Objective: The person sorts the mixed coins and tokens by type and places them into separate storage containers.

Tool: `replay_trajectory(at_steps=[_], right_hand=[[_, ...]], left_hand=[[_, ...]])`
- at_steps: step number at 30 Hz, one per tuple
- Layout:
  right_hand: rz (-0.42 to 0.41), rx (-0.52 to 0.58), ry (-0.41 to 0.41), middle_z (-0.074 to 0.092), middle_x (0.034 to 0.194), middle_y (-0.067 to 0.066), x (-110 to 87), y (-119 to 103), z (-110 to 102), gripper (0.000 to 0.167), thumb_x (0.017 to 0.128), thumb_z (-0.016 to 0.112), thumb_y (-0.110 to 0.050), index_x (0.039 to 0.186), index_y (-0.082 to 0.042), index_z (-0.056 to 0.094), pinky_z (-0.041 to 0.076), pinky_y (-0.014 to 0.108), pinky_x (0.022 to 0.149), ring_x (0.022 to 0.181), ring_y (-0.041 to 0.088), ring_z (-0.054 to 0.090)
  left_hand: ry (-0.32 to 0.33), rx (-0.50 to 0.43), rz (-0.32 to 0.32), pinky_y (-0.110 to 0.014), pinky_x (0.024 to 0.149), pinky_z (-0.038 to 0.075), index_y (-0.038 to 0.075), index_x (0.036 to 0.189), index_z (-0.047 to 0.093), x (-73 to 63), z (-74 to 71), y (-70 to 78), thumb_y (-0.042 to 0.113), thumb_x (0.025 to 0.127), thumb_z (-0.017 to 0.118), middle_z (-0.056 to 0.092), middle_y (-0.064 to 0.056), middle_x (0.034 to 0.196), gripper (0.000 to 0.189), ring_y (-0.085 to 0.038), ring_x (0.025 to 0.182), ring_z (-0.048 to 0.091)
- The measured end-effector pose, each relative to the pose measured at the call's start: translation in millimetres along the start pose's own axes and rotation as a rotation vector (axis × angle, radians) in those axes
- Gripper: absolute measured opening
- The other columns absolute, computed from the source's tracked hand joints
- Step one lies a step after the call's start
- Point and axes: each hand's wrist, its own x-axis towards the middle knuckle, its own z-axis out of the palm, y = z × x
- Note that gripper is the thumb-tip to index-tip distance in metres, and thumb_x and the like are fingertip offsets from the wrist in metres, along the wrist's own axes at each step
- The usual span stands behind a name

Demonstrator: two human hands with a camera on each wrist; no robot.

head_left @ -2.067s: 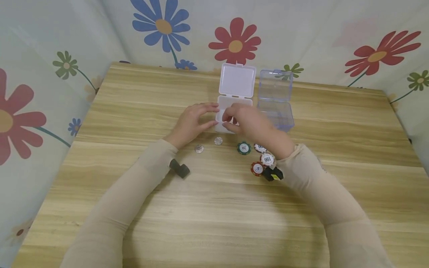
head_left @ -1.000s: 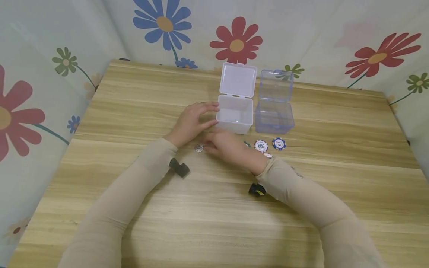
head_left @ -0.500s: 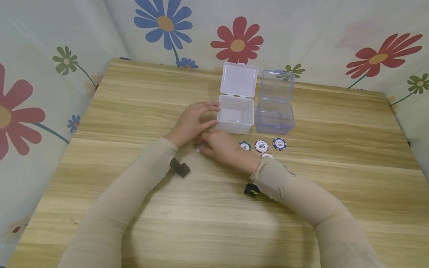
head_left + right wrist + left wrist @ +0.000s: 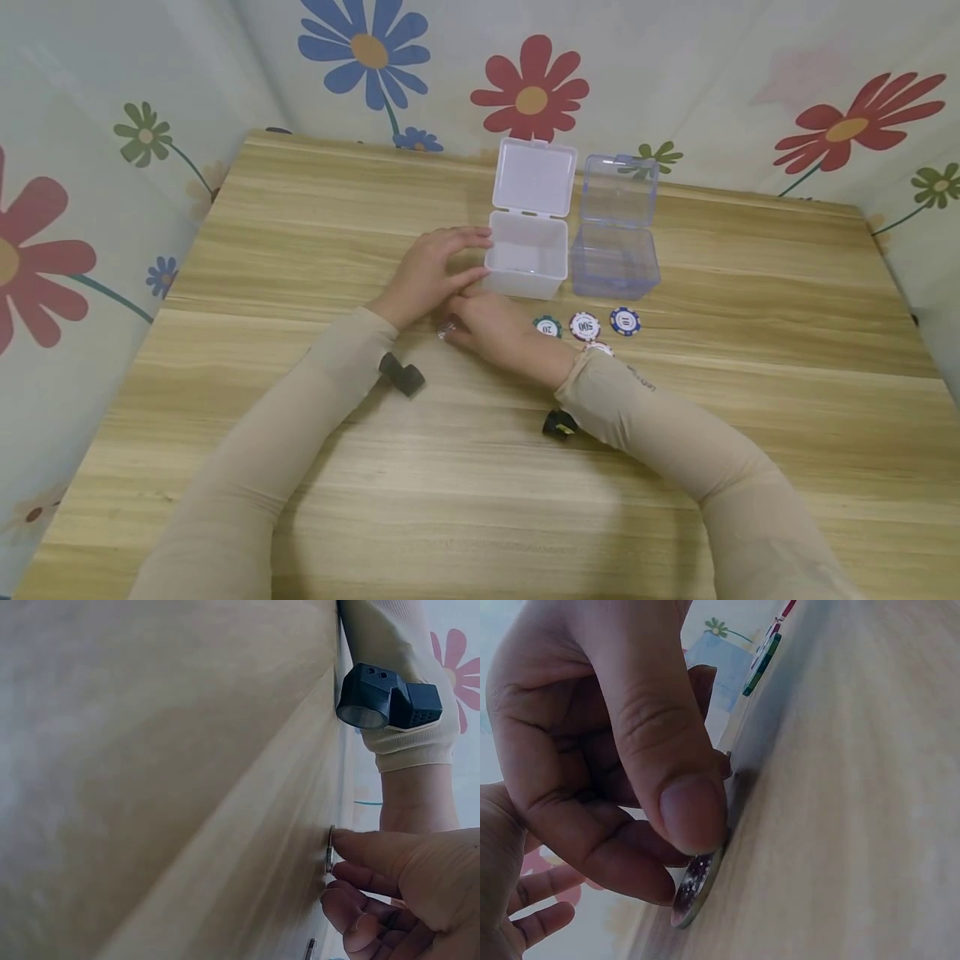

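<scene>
Currently, a silver coin [image 4: 691,894] on the counter [image 4: 480,500] is pinched between thumb and fingertip in the narrow grip of the right hand [image 4: 497,331]; the white box's [image 4: 522,287] left side is touched by the left hand [image 4: 427,268], thumb and fingers parted.

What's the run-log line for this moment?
right hand: pinches silver coin | left hand: touches white box | white box: open | clear box: open | poker chips: on table
</scene>
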Motion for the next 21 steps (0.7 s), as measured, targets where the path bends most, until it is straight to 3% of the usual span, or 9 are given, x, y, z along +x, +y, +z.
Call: replay_trajectory(at_steps=[12, 21], right_hand=[[0.017, -0.062, -0.035, 0.065, 0.111, 0.011, 2.0, -2.2, -1.2, 0.027, 0.093, 0.062, -0.021, 0.114, -0.004, 0.062, 0.053, 0.035, 0.092, 0.105, 0.025, 0.063], [0.015, -0.046, -0.058, 0.064, 0.111, 0.014, 2.5, -2.0, -2.6, 0.028, 0.092, 0.060, -0.018, 0.114, -0.001, 0.060, 0.052, 0.036, 0.095, 0.107, 0.027, 0.061]], left_hand=[[0.019, -0.010, 0.019, -0.039, 0.112, 0.036, 0.009, 0.121, 0.065, 0.3, 1.7, -2.8, 0.020, 0.085, 0.072, 0.060, -0.005, 0.135, 0.037, -0.023, 0.130, 0.052], [0.005, -0.004, 0.005, -0.039, 0.113, 0.035, 0.009, 0.122, 0.065, 0.4, 1.2, -1.2, 0.020, 0.086, 0.071, 0.059, -0.005, 0.136, 0.038, -0.022, 0.131, 0.051]])
